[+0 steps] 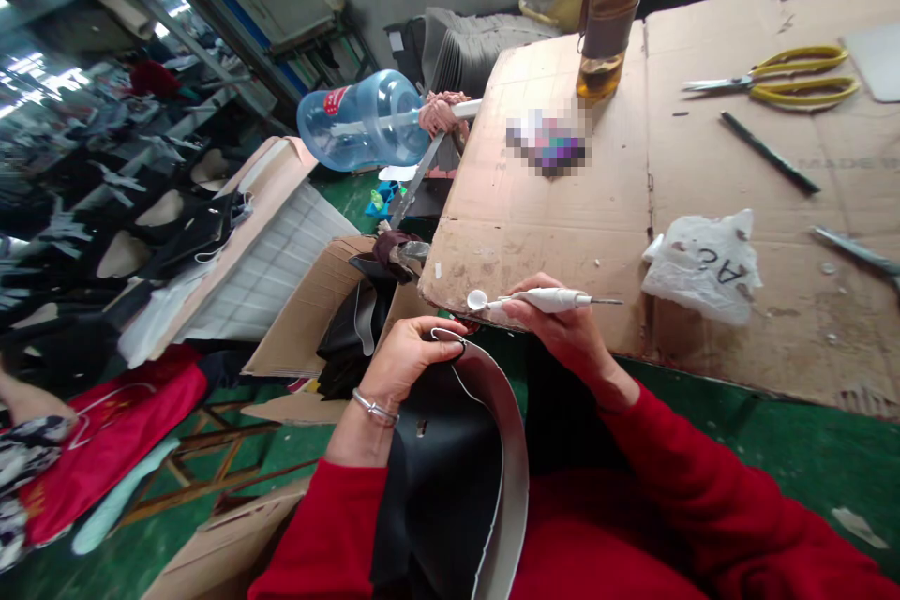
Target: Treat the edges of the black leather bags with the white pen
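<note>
A black sheet of material with a pale grey underside (450,478) hangs curved over my lap. My left hand (412,354), with a bracelet on its wrist, pinches the sheet's top edge between thumb and fingers. Just beyond the table's near edge, my right hand (562,328) is closed around a white pen-like tool (555,299), whose thin metal tip points right. A small round white cap or dish (476,300) lies at the table's corner, close to the tool's left end.
On the cardboard-covered table (548,234) are a crumpled plastic bag (703,267), yellow-handled scissors (780,80), a dark rod (770,153) and a drink bottle (611,14). A blue water jug (366,120) is beyond the left edge. Another person's arm (28,398) shows far left.
</note>
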### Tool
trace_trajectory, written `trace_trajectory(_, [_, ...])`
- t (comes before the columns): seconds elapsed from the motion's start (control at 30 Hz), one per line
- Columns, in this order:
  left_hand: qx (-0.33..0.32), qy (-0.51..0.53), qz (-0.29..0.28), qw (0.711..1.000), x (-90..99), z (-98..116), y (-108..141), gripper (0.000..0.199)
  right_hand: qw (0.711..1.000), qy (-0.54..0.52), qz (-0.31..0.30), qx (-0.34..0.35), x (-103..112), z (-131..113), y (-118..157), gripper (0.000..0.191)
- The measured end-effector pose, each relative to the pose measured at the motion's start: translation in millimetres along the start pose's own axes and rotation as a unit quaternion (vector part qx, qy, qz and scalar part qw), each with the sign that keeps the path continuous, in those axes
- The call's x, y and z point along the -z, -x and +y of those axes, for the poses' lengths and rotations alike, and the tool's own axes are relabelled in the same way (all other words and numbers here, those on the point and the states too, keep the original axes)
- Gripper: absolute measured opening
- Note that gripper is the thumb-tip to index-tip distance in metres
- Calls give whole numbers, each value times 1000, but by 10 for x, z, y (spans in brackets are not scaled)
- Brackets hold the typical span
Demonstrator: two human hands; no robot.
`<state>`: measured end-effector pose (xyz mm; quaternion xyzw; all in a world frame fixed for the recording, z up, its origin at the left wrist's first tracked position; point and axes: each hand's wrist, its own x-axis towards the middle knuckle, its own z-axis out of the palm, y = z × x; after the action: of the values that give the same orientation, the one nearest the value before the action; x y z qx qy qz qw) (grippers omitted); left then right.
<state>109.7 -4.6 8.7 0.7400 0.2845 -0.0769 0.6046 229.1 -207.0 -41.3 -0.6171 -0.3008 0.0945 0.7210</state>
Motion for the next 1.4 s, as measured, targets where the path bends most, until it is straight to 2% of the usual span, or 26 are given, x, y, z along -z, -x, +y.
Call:
trace_trajectory(0.13, [-6, 34, -7, 999, 70, -1, -15, 24, 994, -79, -69, -9, 62, 0, -4, 20])
trace_trajectory(0.27, [-12, 68, -32, 997, 87, 26, -9, 26, 987, -99, -121, -42, 83, -19, -11, 25])
trace_trajectory(0.47, [-15, 98, -54, 994, 82, 55, -10, 30, 986, -98, -129, -48, 82, -34, -21, 29])
trace_trajectory(0.97, [-16, 107, -69, 992, 30, 87, -13, 28, 987, -94, -124, -38, 76, -4, -27, 22])
trace_trajectory(1.2, [-50, 73, -58, 994, -17, 110, 71, 21, 989, -78, -121, -37, 68, 39, -28, 25])
trace_trajectory(1.4, [-68, 78, -10, 995, -103, 133, 195, 26, 989, -61, -130, -24, 65, 41, -28, 36])
